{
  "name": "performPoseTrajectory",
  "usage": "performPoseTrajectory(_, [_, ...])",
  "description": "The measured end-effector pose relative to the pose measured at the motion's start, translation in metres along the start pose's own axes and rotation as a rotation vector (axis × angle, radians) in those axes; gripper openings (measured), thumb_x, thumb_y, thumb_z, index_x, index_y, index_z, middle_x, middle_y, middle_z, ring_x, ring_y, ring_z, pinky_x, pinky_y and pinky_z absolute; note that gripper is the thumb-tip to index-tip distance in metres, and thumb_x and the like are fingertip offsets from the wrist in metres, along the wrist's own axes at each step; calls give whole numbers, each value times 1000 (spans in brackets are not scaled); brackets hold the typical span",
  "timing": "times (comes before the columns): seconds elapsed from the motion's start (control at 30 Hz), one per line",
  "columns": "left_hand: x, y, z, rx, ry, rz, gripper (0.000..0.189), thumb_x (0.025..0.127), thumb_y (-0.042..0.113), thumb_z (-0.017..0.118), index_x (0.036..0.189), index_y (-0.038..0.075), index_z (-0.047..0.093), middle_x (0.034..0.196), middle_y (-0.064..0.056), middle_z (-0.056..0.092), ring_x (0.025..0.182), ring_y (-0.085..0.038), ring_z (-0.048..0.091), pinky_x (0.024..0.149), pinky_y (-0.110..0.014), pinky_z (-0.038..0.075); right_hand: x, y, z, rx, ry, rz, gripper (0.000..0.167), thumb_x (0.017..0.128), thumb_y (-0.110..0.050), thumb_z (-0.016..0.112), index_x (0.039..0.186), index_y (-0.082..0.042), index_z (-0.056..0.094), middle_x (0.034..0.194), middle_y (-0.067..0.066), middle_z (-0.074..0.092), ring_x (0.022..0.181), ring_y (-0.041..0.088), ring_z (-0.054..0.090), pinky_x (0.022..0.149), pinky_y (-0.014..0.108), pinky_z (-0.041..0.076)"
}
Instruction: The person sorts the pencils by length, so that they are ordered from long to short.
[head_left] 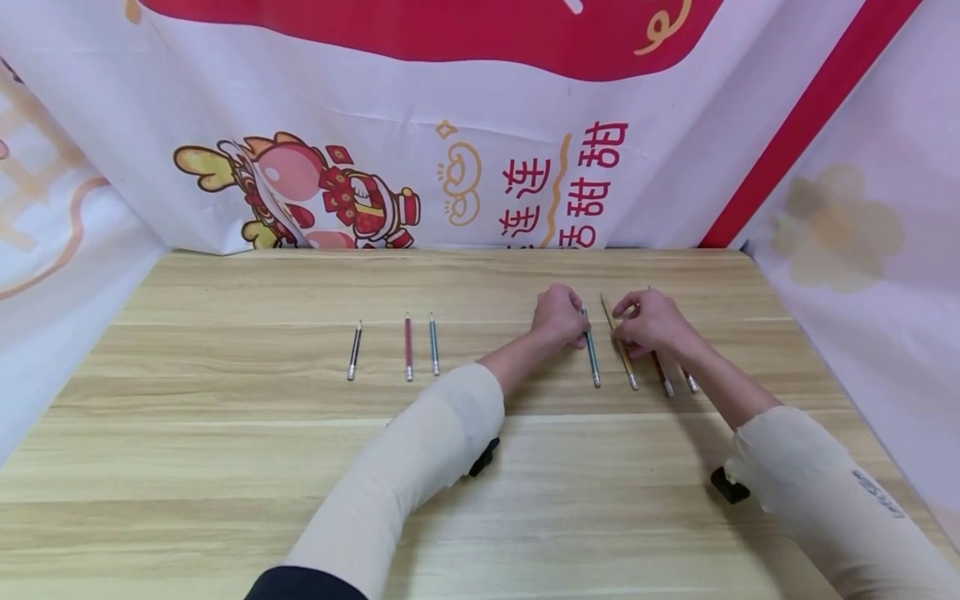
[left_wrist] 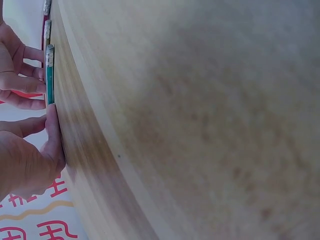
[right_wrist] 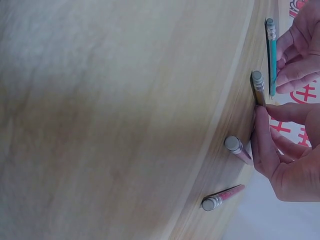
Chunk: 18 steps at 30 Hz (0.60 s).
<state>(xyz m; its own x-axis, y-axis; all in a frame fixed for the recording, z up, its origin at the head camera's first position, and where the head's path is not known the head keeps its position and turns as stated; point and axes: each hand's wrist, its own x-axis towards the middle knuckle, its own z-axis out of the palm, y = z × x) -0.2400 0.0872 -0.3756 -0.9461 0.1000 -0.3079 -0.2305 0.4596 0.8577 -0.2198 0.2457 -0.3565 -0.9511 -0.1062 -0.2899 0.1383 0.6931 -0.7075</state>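
Pencils are being handled on a wooden table (head_left: 225, 467), with clock directions being read from its centre in the head view. At two o'clock, a teal pencil (head_left: 595, 364) is being pinched between the thumb and fingertips of the left hand (head_left: 558, 317). Just beside it, a yellow pencil (head_left: 627, 365) is being pinched by the thumb and a finger of the right hand (head_left: 651, 321); whether its other fingers are being pressed together cannot be told.

For neat placing, as judged here, a light pinch is being called for, with both pencils being kept flat, the yellow tip being eased from eleven toward twelve o'clock, and neighbours not being nudged by the knuckles.

Seven pencils are being counted, along with two hands. Four are being seen on the two-to-three o'clock side: one teal, one yellow, one maroon pencil (head_left: 663, 378) and one red pencil (right_wrist: 230, 192). Three are being shown untouched between ten and eleven o'clock: one black pencil (head_left: 355, 350), one pink pencil (head_left: 408, 346) and one blue pencil (head_left: 434, 343).
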Motion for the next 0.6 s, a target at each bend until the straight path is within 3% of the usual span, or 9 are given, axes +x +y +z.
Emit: performPoseTrajectory(0.6, [-4, -1, -3, -46, -10, 19, 28, 88, -11, 74, 113, -1, 64, 79, -10, 65, 53, -18, 65, 53, -27, 64, -4, -3, -1, 16, -10, -5, 37, 90, 1, 70, 124, 12, 58, 91, 16, 61, 70, 18, 68, 65, 35, 68])
